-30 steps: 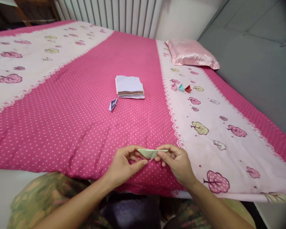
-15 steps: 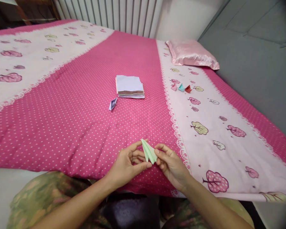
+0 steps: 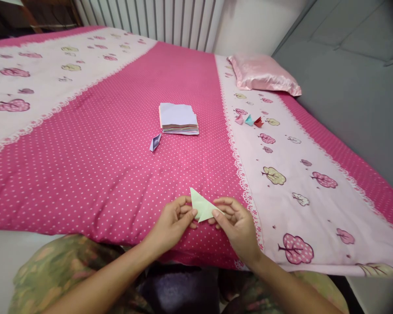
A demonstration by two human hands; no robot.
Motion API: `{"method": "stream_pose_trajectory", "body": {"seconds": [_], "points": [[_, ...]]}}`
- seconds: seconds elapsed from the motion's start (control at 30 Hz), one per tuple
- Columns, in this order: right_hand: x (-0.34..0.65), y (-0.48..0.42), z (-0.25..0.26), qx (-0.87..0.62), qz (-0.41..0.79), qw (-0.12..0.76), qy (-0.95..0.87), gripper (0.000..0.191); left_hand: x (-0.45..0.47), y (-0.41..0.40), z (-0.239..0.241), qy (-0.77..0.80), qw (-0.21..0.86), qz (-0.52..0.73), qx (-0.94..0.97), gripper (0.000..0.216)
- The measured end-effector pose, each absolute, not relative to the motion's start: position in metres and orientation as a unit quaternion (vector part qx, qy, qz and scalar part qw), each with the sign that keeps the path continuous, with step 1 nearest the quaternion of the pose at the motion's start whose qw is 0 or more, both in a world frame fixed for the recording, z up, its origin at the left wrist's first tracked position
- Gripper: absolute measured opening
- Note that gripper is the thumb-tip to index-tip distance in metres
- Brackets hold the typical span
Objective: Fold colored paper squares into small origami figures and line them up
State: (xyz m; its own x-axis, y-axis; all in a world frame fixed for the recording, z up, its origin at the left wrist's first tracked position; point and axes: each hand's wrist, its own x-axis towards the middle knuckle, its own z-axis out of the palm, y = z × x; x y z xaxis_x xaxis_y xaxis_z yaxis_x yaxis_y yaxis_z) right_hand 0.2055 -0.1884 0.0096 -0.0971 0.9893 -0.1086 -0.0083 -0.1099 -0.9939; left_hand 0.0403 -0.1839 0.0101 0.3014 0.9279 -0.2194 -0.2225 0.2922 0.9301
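The left hand (image 3: 172,223) pinches the left corner of the pale green folded paper (image 3: 201,208) and the right hand (image 3: 238,223) its right edge, each grip closed on it just above the near edge of the bed (image 3: 101,174); judged best: align the layers exactly, then crease firmly.

A pink dotted bedspread (image 3: 118,152) meets a white radiator (image 3: 150,19) and grey padded wall (image 3: 347,87).
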Motion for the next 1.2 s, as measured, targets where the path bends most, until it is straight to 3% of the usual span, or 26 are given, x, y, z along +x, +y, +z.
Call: {"method": "stream_pose_trajectory", "body": {"seconds": [0.53,0.73,1.03,1.2], "points": [[0.2081,-0.1923,0.0135,-0.456,0.306,0.455,-0.701,0.016,0.0371,-0.183,0.0095,0.431,0.651,0.455,0.428,0.013],[0.2089,-0.1934,0.0167,-0.438,0.302,0.449,-0.718,0.019,0.0374,-0.1832,0.0112,0.435,0.656,0.457,0.415,0.018],[0.2099,-0.1922,0.0094,-0.525,0.232,0.447,-0.686,0.003,0.0392,-0.1845,0.0133,0.409,0.67,0.421,0.454,0.013],[0.2066,-0.1947,0.0114,-0.546,0.281,0.429,-0.662,0.006,0.0428,-0.1867,0.0117,0.421,0.68,0.416,0.432,0.017]]}}
